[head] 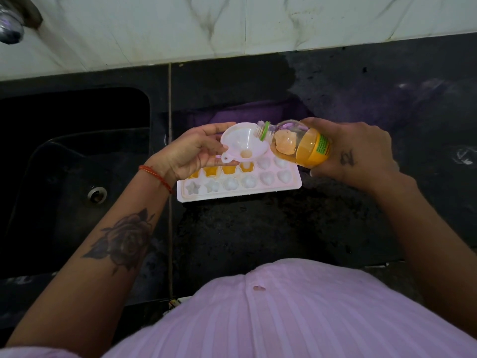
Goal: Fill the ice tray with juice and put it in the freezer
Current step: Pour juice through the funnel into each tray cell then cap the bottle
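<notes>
One pink ice tray (240,188) sits flat on the dark stone worktop (258,228), just right of the black sink (77,151). Two rows of moulds are visible. The near row has six, all looking empty: two star shapes on the left, then rounder ones, ending in what looks like a heart. The far row is partly hidden by the funnel and the left hand; I count four moulds with orange juice showing and two pale empty ones at the right end. Whether there's a third row further back, can't tell, the funnel covers that bit.

Left hand (191,153) pinches one white funnel (242,144) by its rim, thumb on the far edge and fingers curled under the near side, holding it above the far row of the tray. There's a little puddle of juice at the funnel's neck, right over the fourth filled mould.

Right hand (356,148) is wrapped around one clear plastic juice bottle (296,143), tipped nearly sideways with its open mouth resting over the funnel's rim. The bottle has a green neck ring and a yellow-green label, and it's about half full of orange juice, pooled toward the base end.

Other stuff: one metal tap (11,27) top left, one drain (96,194) in the sink, white marble-look wall tiles (232,21) behind, a purple cloth (245,113) behind the tray.
</notes>
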A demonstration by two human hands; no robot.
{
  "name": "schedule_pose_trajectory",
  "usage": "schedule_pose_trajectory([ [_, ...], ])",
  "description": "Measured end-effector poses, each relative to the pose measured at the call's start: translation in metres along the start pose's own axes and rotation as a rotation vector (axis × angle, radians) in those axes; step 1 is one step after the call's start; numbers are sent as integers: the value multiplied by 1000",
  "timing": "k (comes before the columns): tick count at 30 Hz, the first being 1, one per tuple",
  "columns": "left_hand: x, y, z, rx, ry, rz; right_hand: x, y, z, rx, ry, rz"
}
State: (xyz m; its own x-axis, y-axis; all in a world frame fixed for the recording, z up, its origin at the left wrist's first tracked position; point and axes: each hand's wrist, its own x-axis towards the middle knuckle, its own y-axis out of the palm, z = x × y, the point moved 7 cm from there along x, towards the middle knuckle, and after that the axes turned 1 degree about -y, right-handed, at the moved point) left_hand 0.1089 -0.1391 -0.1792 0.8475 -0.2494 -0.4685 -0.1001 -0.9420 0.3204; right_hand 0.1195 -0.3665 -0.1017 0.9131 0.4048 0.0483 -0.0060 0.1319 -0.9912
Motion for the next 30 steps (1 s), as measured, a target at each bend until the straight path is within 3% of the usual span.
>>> schedule_pose_trajectory([
  [9, 11, 19, -1, -17, 20, 22, -10, -2, -19, -6, 68, 15],
  [30, 15, 32, 5, 65, 15, -47, -16, -8, -30, -164, 7, -56],
])
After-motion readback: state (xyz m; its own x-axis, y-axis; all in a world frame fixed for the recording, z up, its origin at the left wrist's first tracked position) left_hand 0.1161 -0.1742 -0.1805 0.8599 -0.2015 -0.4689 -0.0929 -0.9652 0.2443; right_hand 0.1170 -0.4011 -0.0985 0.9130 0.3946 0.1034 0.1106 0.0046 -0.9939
